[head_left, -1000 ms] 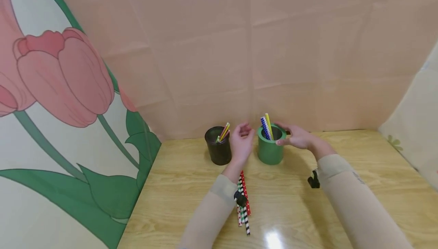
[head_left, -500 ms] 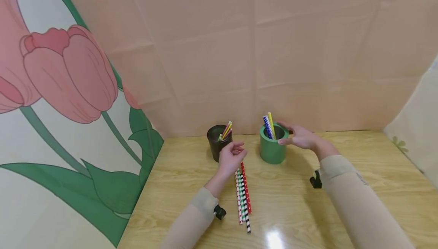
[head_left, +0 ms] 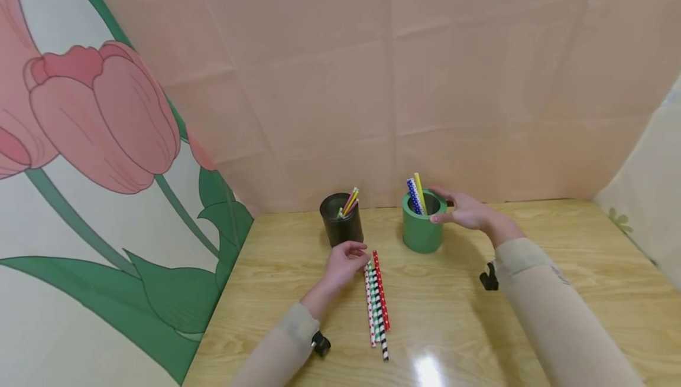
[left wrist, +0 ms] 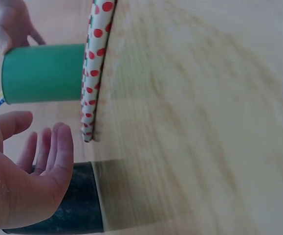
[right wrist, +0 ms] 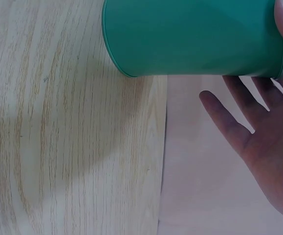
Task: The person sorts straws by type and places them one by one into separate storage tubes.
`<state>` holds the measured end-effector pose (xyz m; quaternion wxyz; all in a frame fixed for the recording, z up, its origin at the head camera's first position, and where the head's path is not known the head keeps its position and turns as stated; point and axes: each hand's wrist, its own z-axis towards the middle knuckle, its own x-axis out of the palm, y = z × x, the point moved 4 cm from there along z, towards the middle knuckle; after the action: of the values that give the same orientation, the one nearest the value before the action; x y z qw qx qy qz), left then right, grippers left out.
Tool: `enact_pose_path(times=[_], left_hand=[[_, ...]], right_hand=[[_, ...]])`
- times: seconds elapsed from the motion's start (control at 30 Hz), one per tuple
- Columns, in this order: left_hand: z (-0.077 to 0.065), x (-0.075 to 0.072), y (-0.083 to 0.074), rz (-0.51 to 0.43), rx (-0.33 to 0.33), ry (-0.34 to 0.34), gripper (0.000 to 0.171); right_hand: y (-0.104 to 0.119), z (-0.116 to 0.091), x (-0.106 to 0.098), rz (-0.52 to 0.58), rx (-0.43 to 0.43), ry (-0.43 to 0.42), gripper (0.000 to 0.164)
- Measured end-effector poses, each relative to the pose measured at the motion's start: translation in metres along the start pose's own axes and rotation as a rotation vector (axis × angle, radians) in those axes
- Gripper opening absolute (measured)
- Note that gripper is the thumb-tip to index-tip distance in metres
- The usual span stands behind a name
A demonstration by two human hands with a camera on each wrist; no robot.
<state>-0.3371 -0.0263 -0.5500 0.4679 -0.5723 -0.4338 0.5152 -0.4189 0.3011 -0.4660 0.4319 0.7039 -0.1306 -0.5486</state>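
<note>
My left hand [head_left: 342, 267] is at the far ends of several patterned paper straws [head_left: 376, 310] lying side by side on the table, red dotted, black striped, green and white. Its fingers are loosely bent with nothing between them, and in the left wrist view a gap separates them from the white straw with red dots [left wrist: 96, 54]. My right hand [head_left: 464, 212] grips the rim of a green cup [head_left: 422, 237] from the right, thumb on the near side, other fingers behind. Blue dotted and yellow straws [head_left: 418, 192] stand in this cup.
Left of the green cup stands a black cup [head_left: 340, 232] with several thin pink, yellow and green sticks [head_left: 351, 202]. The wood-grain table [head_left: 255, 292] ends at a pinkish cloth backdrop [head_left: 319, 109]. A tulip-printed panel [head_left: 101, 115] rises on the left.
My left hand has moved from between the two cups toward me and leftward, down to the straws' far ends, uncovering them. The right hand has stayed on the green cup.
</note>
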Motion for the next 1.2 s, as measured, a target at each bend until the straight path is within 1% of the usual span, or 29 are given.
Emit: enact_pose_path(times=[0.13,0.23,0.33,0.43,0.53,0.7,0.9,1.07,1.13,1.2], left_hand=[[-0.004,-0.005,0.004,-0.012,-0.036,0.006,0.031],[-0.008,-0.009,0.007,-0.025,-0.049,0.021,0.031],[-0.011,-0.013,0.009,-0.042,-0.049,0.037,0.031],[-0.014,-0.016,0.01,-0.053,-0.052,0.038,0.031],[-0.016,-0.019,0.012,-0.039,-0.067,0.04,0.03],[-0.018,-0.023,0.016,0.015,-0.11,0.049,0.025],[-0.02,-0.023,0.02,0.023,-0.128,0.069,0.025],[-0.023,-0.019,0.023,0.011,-0.186,0.089,0.031],[-0.024,-0.017,0.023,0.028,-0.2,0.094,0.035],[-0.026,-0.015,0.022,0.066,-0.199,0.096,0.038]], right_hand=[[0.001,0.0,-0.001,-0.012,-0.007,-0.005,0.094],[0.001,0.0,-0.001,-0.017,-0.02,-0.01,0.094],[0.0,0.0,-0.002,-0.003,-0.034,-0.019,0.093],[-0.003,0.0,-0.003,0.011,-0.049,-0.027,0.092],[-0.005,0.0,-0.003,0.02,-0.057,-0.031,0.091],[-0.007,0.001,-0.003,0.037,-0.057,-0.024,0.092],[-0.008,0.002,-0.001,0.025,-0.051,-0.016,0.093],[-0.007,0.002,-0.001,0.025,-0.059,-0.024,0.092],[-0.008,0.002,-0.001,0.02,-0.061,-0.028,0.092],[-0.009,0.001,0.0,0.015,-0.062,-0.029,0.091]])
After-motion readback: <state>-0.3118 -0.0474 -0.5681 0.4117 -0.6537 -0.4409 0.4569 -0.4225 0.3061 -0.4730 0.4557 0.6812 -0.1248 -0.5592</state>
